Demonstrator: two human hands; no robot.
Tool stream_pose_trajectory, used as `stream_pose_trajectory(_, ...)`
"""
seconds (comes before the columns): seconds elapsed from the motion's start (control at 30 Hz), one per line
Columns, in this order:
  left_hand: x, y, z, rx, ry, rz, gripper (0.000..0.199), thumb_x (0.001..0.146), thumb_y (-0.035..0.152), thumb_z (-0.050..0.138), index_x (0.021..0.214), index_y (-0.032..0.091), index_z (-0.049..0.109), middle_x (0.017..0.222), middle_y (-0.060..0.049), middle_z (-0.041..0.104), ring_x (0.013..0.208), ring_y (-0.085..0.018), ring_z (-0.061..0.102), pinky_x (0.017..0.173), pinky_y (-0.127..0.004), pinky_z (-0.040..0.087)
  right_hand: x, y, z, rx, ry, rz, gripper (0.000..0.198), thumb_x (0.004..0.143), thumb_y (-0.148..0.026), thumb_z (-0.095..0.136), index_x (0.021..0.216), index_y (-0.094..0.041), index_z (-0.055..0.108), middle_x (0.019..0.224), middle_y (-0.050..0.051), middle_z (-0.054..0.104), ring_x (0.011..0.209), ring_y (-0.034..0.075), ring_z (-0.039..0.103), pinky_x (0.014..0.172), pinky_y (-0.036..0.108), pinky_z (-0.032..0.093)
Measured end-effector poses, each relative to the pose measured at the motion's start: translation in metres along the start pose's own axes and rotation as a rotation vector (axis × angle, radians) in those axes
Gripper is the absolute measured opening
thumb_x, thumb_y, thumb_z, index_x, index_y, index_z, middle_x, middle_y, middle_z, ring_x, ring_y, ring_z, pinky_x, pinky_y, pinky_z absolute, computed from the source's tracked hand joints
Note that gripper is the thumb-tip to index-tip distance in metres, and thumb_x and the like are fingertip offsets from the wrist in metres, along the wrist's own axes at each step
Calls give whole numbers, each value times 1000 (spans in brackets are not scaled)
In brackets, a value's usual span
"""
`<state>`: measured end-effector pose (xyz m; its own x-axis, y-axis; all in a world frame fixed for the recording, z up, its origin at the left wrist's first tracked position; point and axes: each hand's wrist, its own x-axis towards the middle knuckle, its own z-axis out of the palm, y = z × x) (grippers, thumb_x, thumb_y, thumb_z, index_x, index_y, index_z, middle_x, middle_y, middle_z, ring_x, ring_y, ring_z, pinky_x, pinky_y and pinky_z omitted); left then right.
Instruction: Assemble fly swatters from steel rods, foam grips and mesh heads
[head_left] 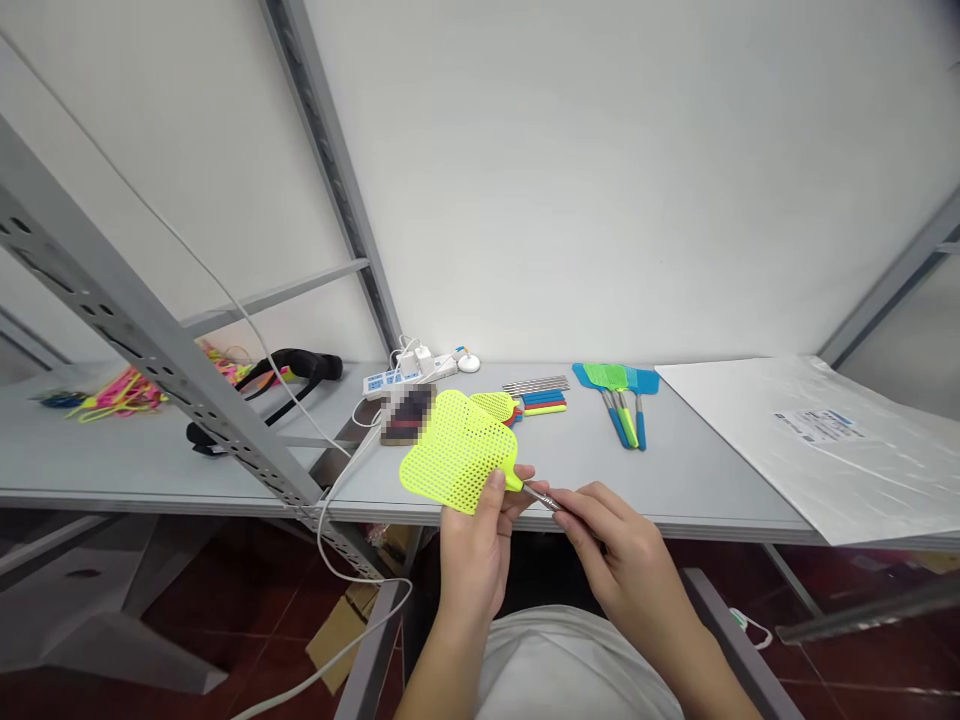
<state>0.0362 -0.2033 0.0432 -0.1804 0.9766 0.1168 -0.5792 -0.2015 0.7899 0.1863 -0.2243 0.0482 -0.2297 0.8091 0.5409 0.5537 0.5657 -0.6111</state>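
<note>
My left hand pinches the neck of a yellow fly swatter head, a perforated flat paddle tilted up over the table's front edge. A thin metal rod runs from that neck into my right hand, whose fingers are closed round it. Behind the held swatter lies another yellow swatter head, partly hidden. Several blue, red and yellow handles are laid side by side there, with bare metal rods just behind them. To the right lies a cluster of blue and green fly swatters.
A white power strip with plugs and cables stands at the back left. A large white package covers the table's right side. Left of the grey metal post are a black strap-like object and pink-yellow items. A white cable hangs in front.
</note>
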Motion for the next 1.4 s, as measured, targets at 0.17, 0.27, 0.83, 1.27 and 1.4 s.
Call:
stream_pose_trajectory(0.17, 0, -3, 1, -56, -61, -58, 22, 83, 32, 72, 98, 15, 69, 87, -5, 73, 81, -20, 72, 82, -35, 56, -1, 2, -4, -102, -20, -35, 29, 99, -25, 43, 123, -25, 61, 89, 4, 64, 72, 13, 62, 66, 23, 49)
stream_pose_trajectory(0.27, 1, -5, 1, -112, -80, -122, 25, 84, 34, 71, 97, 14, 70, 85, -6, 73, 80, -18, 72, 82, -33, 55, -3, 2, -5, -189, -16, -68, 26, 99, -24, 44, 118, -23, 62, 88, 4, 64, 70, 13, 60, 63, 23, 46)
stream_pose_trajectory(0.83, 5, -22, -2, -82, -228, -96, 22, 89, 37, 66, 98, 19, 72, 98, -7, 74, 101, -26, 68, 92, -41, 51, -2, -1, -9, 16, -98, 148, 27, 100, -29, 39, 114, -24, 62, 88, 4, 63, 75, 16, 59, 67, 28, 44)
stream_pose_trajectory(1.27, 22, -9, -37, 9, -470, -73, 27, 83, 45, 70, 91, 20, 76, 99, -9, 73, 95, -24, 66, 93, -41, 47, 1, -11, -3, 271, -188, 221, 21, 98, -30, 46, 101, -24, 66, 87, 0, 66, 76, 14, 58, 70, 26, 44)
stream_pose_trajectory(1.4, 24, -8, -38, 13, -463, -51, 26, 82, 45, 71, 90, 20, 76, 101, -9, 72, 95, -24, 66, 92, -40, 48, -3, -11, 5, 91, -113, 76, 22, 99, -25, 45, 109, -23, 64, 86, 2, 63, 74, 13, 58, 65, 25, 43)
